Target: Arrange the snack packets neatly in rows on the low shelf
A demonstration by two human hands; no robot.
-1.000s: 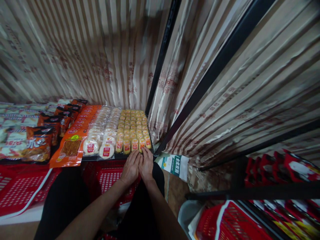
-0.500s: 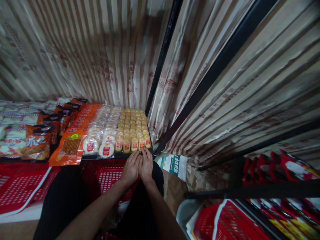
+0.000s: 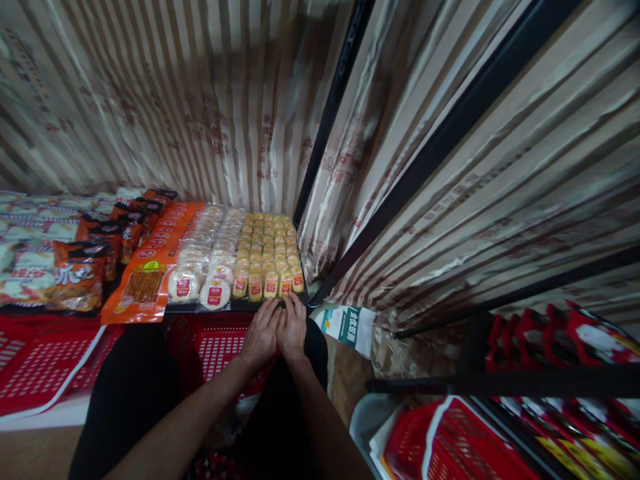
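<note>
My left hand (image 3: pixel 261 335) and my right hand (image 3: pixel 291 330) lie side by side at the front edge of a dark shelf, thumbs close together. Their fingers are stretched forward, and no held object shows in either. Just beyond the fingertips stand rows of small yellow wrapped cakes (image 3: pixel 267 260) with red labels. To the left of them are rows of round white wrapped crackers (image 3: pixel 216 288), then a column of orange snack packets (image 3: pixel 148 280). What my fingertips press on is hard to make out.
Further left lie orange-black snack bags (image 3: pixel 77 275) and white packets (image 3: pixel 27 270). Red baskets (image 3: pixel 45 360) sit below the shelf. A white-green packet (image 3: pixel 350 328) lies right of it. Striped curtain (image 3: pixel 225 100) and black posts (image 3: pixel 333 113) stand behind; red bags (image 3: pixel 533 340) at right.
The view has shifted slightly, so the shelf goods appear a little higher. My hands stay in almost the same place at the shelf edge.
</note>
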